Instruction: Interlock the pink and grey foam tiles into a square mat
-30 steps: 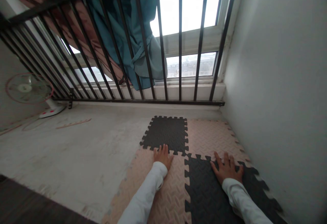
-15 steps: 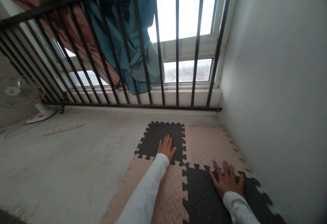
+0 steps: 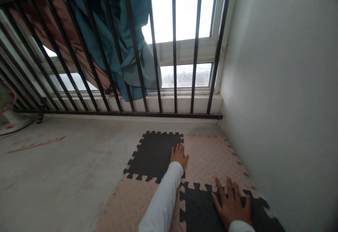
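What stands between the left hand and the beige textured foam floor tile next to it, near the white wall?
Nothing visible does. The left hand lies on the black interlocking foam tile and reaches the seam, right against the beige textured foam floor tile.

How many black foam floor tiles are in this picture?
2. One black foam tile lies farther off, the left hand at its edge. The other black foam tile lies nearer the wall, under the right hand. Others may be hidden below the frame.

On the interlocking foam floor mat (image 3: 211, 158), the person's left hand (image 3: 179, 156) lies flat at the right edge of the upper black tile (image 3: 151, 156), while the right hand (image 3: 231, 203) presses on the lower black tile (image 3: 196, 207).
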{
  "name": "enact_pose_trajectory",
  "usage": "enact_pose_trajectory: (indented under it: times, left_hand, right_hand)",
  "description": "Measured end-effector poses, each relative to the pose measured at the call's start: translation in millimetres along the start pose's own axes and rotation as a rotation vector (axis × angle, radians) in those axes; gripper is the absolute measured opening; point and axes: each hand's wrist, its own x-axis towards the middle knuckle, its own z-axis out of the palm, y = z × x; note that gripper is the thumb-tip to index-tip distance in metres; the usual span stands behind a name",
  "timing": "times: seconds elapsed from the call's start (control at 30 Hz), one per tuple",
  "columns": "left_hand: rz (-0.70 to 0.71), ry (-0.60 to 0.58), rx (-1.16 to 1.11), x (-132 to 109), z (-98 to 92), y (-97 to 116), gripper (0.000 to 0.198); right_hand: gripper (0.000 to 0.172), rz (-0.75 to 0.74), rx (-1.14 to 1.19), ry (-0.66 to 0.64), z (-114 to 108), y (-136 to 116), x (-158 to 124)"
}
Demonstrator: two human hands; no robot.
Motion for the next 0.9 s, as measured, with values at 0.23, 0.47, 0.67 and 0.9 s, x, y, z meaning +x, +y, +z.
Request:
enact_pose_trajectory:
  times: [0.23,0.47,0.67,0.9]
  left_hand:
    - [0.02,0.023,-0.008,23,10.2,5,0.056]
    - [-0.007,0.037,0.006,38,5.1,3,0.057]
    - [-0.048,0.018,0.013,55,4.3,3,0.063]
    - [0.054,-0.278,-0.09,26,-39.9,18,0.063]
  right_hand:
    - [0.055,-0.019,0.03,0.003,-5,0,-2]
    - [0.058,-0.011,0.026,0.021,5,0,-2]
    - [0.055,-0.02,-0.006,0.023,-4,-1,-4]
    - [0.054,-0.012,-0.009,-0.007,-7,0,-3]
